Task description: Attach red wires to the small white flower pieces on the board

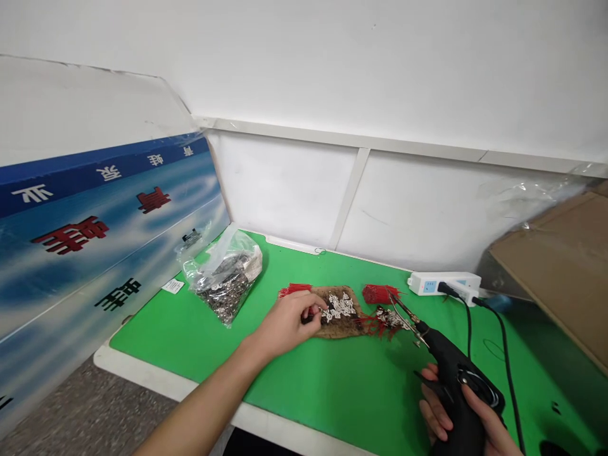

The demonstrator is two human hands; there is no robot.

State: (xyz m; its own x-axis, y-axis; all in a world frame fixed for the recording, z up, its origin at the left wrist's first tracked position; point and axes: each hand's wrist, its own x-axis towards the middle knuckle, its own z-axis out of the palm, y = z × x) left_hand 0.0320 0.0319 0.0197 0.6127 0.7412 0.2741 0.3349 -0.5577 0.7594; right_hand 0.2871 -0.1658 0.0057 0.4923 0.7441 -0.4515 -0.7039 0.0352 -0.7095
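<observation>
My left hand [293,322] is closed in a pinch over the left part of a brown, scorched-looking board [339,330]. Whatever its fingertips hold, if anything, is too small to make out. Small silvery metal pieces [339,308] lie loose on the board, just right of those fingers. Behind the hand shows a bundle of red wires [295,289]. My right hand [434,408] grips a black soldering gun [458,380] by its handle. The gun's metal tip points up and left, near a second red wire bundle [377,294] and a heap of red wires with metal ends [390,318].
A clear plastic bag [230,278] full of small metal parts lies at the left on the green tabletop [304,380]. A white power strip [444,283] with black cords sits at the back right. Beyond it stands a cardboard box [560,253]. A printed blue panel [118,221] borders the left.
</observation>
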